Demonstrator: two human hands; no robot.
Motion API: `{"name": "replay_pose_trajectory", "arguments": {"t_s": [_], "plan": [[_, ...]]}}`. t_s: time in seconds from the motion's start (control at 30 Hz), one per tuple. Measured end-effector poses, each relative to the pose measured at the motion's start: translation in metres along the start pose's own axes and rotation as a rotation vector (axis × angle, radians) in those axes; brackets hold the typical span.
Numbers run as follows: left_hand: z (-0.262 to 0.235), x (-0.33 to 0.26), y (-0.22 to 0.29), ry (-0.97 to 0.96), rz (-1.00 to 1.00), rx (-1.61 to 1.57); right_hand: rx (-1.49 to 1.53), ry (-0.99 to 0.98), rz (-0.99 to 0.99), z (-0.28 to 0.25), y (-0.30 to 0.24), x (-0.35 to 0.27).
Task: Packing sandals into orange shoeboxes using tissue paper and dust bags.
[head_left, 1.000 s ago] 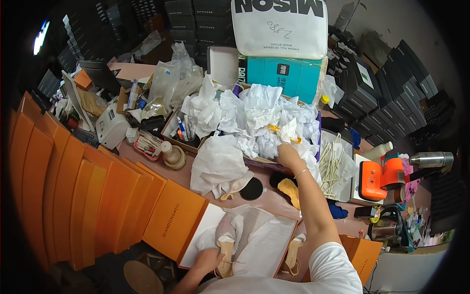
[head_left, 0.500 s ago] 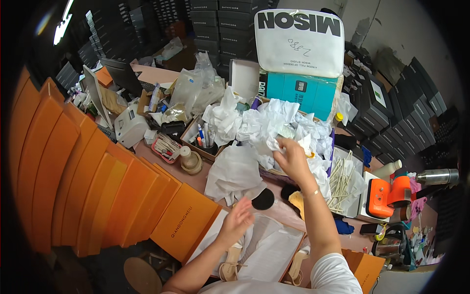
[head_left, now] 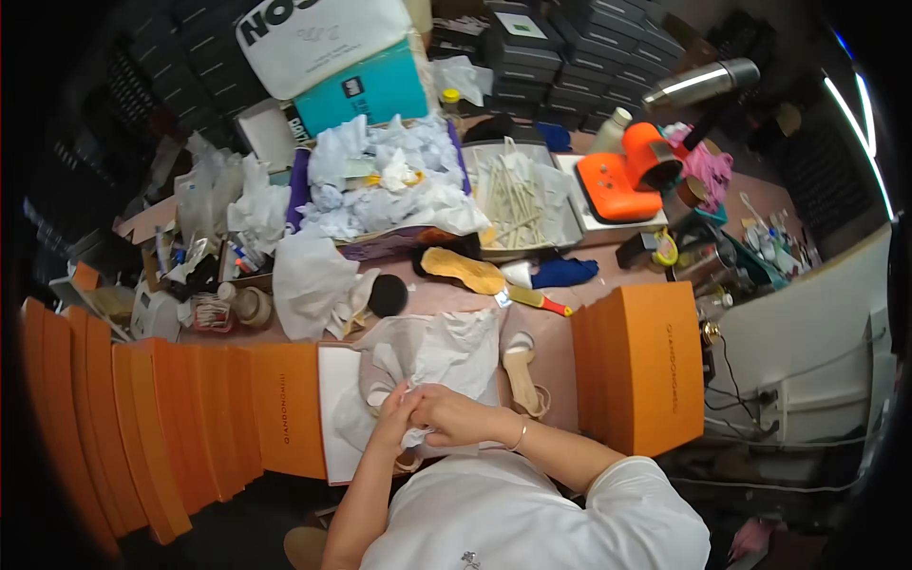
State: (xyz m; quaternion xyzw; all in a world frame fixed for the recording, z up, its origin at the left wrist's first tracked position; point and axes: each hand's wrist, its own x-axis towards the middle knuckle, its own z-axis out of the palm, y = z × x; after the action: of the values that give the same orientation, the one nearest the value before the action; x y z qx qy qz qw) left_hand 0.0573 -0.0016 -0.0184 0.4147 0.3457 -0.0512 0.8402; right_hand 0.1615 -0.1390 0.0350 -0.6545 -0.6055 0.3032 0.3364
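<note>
Close together over the open shoe box (head_left: pixel 339 418), my left hand (head_left: pixel 390 420) and my right hand (head_left: pixel 458 416) are closed on a small wad of white tissue paper (head_left: pixel 415 437). Loose tissue sheets (head_left: pixel 454 344) spread out in the box just beyond my fingers. Part of a light sandal (head_left: pixel 408 463) shows below my hands; the rest of it is hidden by them and the paper. Its beige mate, a strappy heeled sandal (head_left: pixel 521 375), lies to the right of my right hand.
Orange shoe boxes line the left (head_left: pixel 209 408); another orange stack (head_left: pixel 636 366) stands right. Beyond lie a carton of crumpled tissue (head_left: pixel 380 180), a tray of white sticks (head_left: pixel 522 204), a yellow-soled brush-like item (head_left: pixel 463 270), a round black pad (head_left: pixel 388 295) and an orange device (head_left: pixel 622 180).
My right hand has come back from the carton of crumpled tissue to meet my left hand over the shoe box. The view has swung to the right.
</note>
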Motion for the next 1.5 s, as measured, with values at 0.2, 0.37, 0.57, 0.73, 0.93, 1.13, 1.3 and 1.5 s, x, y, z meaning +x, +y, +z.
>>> {"name": "replay_pose_trajectory", "arguments": {"t_s": [0.2,0.37,0.57,0.73,0.93,1.13,1.3,1.5], "plan": [[-0.001,-0.050,0.015,0.070,0.393,0.011,0.470,0.542,0.170,0.033,-0.012,-0.045],[0.003,-0.085,0.025,-0.194,0.472,0.245,1.290,0.536,0.402,0.028,0.009,-0.029],[-0.040,-0.071,0.038,0.073,0.519,0.034,-0.011,0.091,-0.369,-0.023,-0.048,-0.009],[-0.042,-0.090,0.066,0.074,0.813,0.595,0.139,0.270,-0.143,-0.058,-0.035,-0.005],[0.006,-0.101,0.082,0.117,0.862,0.680,0.555,-0.084,0.148,-0.030,-0.028,0.023],[-0.028,-0.081,0.026,-0.202,0.387,-0.027,0.575,0.261,0.221,-0.024,-0.022,0.029],[-0.022,-0.055,-0.004,0.225,0.286,0.007,-0.135,0.306,-0.185,-0.029,-0.028,0.022],[-0.030,-0.063,0.021,-0.077,0.058,-0.556,-0.467,0.081,-0.147,0.005,-0.019,0.009]]}}
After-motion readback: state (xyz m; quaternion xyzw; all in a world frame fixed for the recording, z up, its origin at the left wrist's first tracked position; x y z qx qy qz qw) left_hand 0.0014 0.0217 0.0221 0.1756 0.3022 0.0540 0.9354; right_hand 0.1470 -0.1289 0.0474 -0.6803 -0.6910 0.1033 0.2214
